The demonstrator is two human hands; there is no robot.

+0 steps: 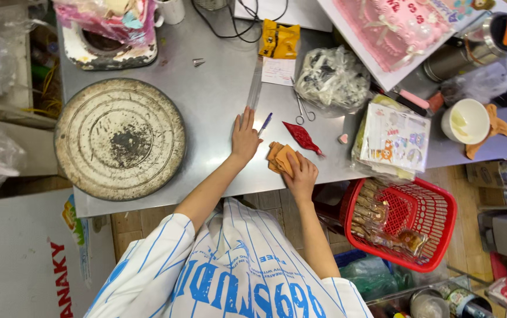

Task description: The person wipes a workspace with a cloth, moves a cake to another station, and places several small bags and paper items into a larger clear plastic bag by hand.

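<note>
Right hand [301, 175] – closed on orange cloth [283, 159] at bench [206, 100] front edge | left hand [245, 134] – flat, open, empty, beside pen [265, 123] | wiping barely started.

Steel worktable [218, 94], wood floor [465, 176].

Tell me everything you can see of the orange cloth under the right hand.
The orange cloth is a small, soft-looking pad, folded or bunched so several tan-orange layers fan out at its left edge. It lies flat on the steel table near the front edge. The right hand presses on its right part, hiding that side. The left hand rests flat on the table beside it, apart. A red piping bag lies just beyond it.
</note>
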